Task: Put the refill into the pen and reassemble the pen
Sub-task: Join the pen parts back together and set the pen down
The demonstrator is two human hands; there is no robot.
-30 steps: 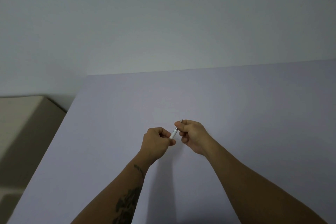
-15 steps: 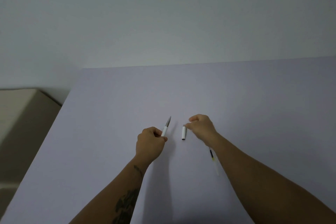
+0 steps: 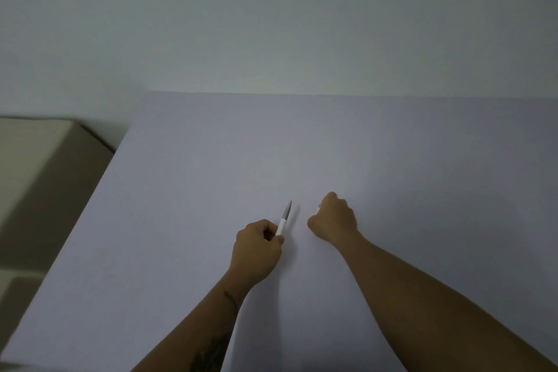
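My left hand [image 3: 256, 248] is closed around the front part of the pen [image 3: 283, 220], a white barrel with a grey pointed tip that sticks up and away from me. My right hand [image 3: 333, 217] is curled into a fist a short way to the right, just above the pale lilac table [image 3: 211, 160]. A small white sliver of the other pen piece [image 3: 319, 207] shows at the fist's left edge; the rest of it is hidden in the fingers. No refill is visible; my right forearm covers the table behind the hand.
The table's left edge runs diagonally from the far left corner toward me. Beyond it stands a beige box or cabinet [image 3: 36, 160]. A plain pale wall [image 3: 271, 24] rises behind the far edge.
My hands pulled the pen into two parts and moved apart. The right hand has since closed into a fist around the short white piece, and the refill seen beside my forearm is out of sight.
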